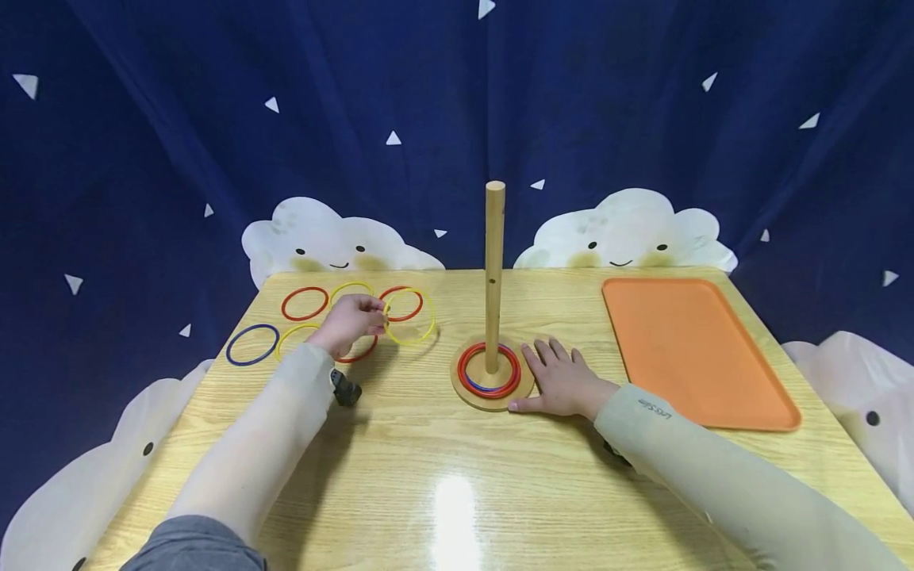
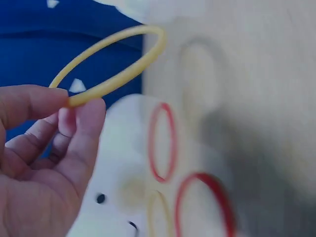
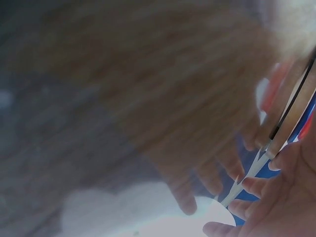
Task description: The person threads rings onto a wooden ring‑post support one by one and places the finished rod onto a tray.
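Observation:
My left hand point(image 1: 353, 321) pinches a yellow ring point(image 2: 123, 76) between thumb and fingertips, holding it tilted up off the table at the left. Beneath and around that hand lie several loose rings: a blue ring point(image 1: 229, 350), a red ring point(image 1: 284, 304) and more red and yellow ones, some partly hidden by the hand. A wooden post point(image 1: 494, 270) rises from a round base point(image 1: 458, 388), where red and blue rings point(image 1: 500, 392) encircle its foot. With fingers spread, my right hand point(image 1: 564, 385) rests at the base's right edge.
An orange tray point(image 1: 700, 349) lies on the right side of the wooden table point(image 1: 400, 476). Behind the table hangs a dark blue curtain point(image 1: 428, 95) with white triangles, and cloud shapes point(image 1: 628, 226) line the far edge.

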Demonstrator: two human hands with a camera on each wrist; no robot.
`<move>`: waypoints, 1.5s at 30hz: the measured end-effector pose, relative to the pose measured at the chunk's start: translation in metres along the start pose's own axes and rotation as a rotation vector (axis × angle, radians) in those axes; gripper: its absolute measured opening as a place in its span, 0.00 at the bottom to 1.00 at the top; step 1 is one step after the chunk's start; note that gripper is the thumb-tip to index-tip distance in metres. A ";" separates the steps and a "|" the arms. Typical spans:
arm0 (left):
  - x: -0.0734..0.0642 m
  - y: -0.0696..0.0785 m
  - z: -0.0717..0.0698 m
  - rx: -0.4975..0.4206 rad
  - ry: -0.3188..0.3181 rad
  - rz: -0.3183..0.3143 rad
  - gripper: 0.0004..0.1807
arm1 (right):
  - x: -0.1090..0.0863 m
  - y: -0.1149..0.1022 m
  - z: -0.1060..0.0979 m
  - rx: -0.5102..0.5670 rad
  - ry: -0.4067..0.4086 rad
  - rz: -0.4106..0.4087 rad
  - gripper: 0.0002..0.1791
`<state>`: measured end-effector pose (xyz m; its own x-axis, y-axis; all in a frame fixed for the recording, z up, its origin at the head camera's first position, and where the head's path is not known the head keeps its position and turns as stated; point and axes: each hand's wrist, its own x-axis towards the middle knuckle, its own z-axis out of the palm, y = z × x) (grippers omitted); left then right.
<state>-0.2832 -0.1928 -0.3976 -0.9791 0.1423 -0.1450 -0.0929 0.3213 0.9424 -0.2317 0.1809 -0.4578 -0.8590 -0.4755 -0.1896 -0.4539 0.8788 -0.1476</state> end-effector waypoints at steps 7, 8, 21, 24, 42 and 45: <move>-0.010 0.052 0.001 -0.334 0.022 0.184 0.07 | 0.000 0.000 0.002 -0.002 0.005 -0.007 0.62; -0.013 0.060 0.001 -0.390 0.022 0.215 0.07 | 0.000 0.000 0.002 -0.001 0.003 -0.005 0.62; -0.052 0.151 0.018 -0.912 -0.105 0.521 0.17 | 0.000 0.000 0.005 -0.007 0.003 0.001 0.62; -0.056 0.161 0.029 -0.921 -0.159 0.527 0.17 | -0.001 -0.001 0.005 -0.008 0.003 -0.001 0.62; -0.024 0.096 0.081 -0.656 -0.212 0.147 0.13 | 0.001 -0.002 0.003 0.004 -0.005 0.008 0.63; -0.018 0.072 0.090 -0.583 -0.205 0.078 0.09 | 0.001 -0.001 0.002 -0.003 0.001 0.012 0.63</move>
<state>-0.2564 -0.0880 -0.3540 -0.9378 0.3401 -0.0694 -0.1623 -0.2530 0.9537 -0.2314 0.1797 -0.4597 -0.8648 -0.4645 -0.1905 -0.4440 0.8847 -0.1419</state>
